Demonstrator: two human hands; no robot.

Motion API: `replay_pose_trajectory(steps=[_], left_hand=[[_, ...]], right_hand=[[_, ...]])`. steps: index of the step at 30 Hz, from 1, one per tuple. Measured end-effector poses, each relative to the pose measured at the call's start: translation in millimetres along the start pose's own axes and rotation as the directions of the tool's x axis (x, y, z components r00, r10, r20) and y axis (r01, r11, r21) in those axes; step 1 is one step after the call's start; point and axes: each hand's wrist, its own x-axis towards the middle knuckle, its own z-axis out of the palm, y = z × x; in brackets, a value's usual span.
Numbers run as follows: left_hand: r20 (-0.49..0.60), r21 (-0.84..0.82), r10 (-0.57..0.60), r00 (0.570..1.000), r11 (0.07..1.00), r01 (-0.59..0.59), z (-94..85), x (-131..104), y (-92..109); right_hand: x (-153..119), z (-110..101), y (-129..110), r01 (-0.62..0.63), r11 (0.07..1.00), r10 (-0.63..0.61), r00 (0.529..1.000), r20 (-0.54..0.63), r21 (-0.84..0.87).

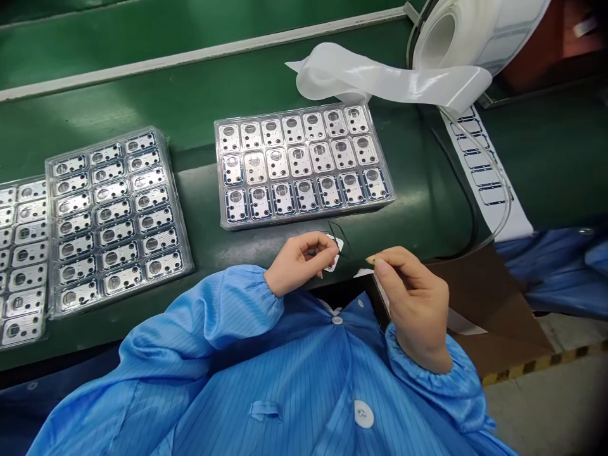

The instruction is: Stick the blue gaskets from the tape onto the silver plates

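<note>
My left hand (304, 261) is closed in a pinch at the near edge of the green bench. From its fingertips extends a thin dark rectangular frame (342, 235). Just under those fingers is a small white-silver plate (332, 263) with dark holes, partly hidden by the hand. To the right, my right hand (418, 301) has thumb and forefinger pressed together, and what lies between them is too small to name. A white scrap (363, 273) shows just below its fingertips. Beyond both hands sits a clear plastic tray (304, 218) with rows of similar silver plates.
More filled trays (183, 263) stand at the left. At the back right is a big roll of white film (475, 38), its loose backing strip (403, 85) curling over the bench. A label strip (503, 209) and cables run down beside a cardboard box (494, 304). Another person's blue sleeve (560, 266) is at right.
</note>
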Motion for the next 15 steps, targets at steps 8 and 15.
replay_pose_trajectory(steps=[8, 15], left_hand=[[-0.095, -0.032, 0.077, 0.992, 0.996, -0.08, -2.2, -2, 3], [-0.07, -0.03, 0.119, 0.99, 0.992, -0.121, -3.0, -3, 2]], right_hand=[[-8, -14, 9, -0.221, 0.956, 0.204, 0.973, 0.105, 0.193], [-8, -19, 9, -0.152, 0.983, 0.127, 0.967, 0.219, 0.104]])
